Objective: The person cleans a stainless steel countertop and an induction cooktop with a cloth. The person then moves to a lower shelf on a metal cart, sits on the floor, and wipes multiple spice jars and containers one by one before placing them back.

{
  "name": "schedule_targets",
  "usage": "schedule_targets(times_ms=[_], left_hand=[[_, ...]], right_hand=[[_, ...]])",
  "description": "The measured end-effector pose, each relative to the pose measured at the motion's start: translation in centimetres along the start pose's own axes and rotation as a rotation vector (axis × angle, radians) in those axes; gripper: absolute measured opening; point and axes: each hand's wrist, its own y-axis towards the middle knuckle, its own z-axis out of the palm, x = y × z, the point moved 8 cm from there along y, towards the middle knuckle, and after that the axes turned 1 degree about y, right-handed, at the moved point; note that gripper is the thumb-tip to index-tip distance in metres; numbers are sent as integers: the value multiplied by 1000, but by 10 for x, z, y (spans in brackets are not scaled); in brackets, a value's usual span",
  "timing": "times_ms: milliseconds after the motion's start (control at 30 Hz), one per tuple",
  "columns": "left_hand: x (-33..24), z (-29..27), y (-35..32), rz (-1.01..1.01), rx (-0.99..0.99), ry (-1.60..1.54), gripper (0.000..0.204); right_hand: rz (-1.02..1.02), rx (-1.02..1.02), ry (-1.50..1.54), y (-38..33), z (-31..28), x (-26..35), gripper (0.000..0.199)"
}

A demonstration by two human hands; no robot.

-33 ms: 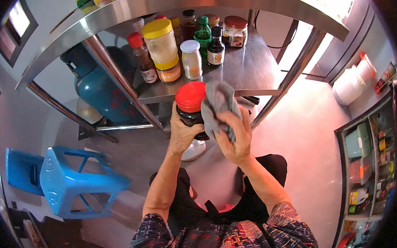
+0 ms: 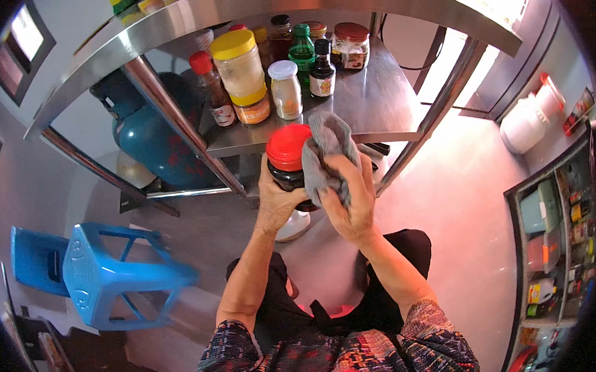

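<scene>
"While both forearms point(image 2: 249, 276) reach forward and converge, any room?"
"Floor point(image 2: 440, 199) spreads out to their right."
"Grip?"
"Left fingers point(image 2: 265, 181) wrapped round red-lidded jar point(image 2: 287, 153); right fingers point(image 2: 343, 167) bunch grey cloth point(image 2: 324, 141) against its right side."
"Edges?"
"Steel shelf edge point(image 2: 383, 138) just beyond the jar. Green bottle point(image 2: 302, 49) farther back."

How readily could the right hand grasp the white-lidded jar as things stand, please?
Probably not directly: the right hand holds the grey cloth, though the white-lidded jar stands apparently unobstructed near the front of the shelf.
</scene>
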Motion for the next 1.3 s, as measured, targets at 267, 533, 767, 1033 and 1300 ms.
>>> schedule_targets(times_ms=[267, 533, 767, 1033, 1300], left_hand=[[6, 3, -7, 50, 20, -123, 93], [20, -5, -2, 5, -21, -261, 87], [19, -19, -1, 38, -70, -323, 86], [13, -10, -2, 61, -53, -273, 99], [27, -8, -7, 1, -42, -331, 114]], right_hand=[[585, -113, 693, -26, 29, -94, 24], [1014, -152, 1632, -62, 68, -74, 39], [833, 58, 866, -86, 51, -65, 33], [536, -132, 556, -72, 35, -68, 38], [993, -17, 1512, -51, 63, -89, 44]])
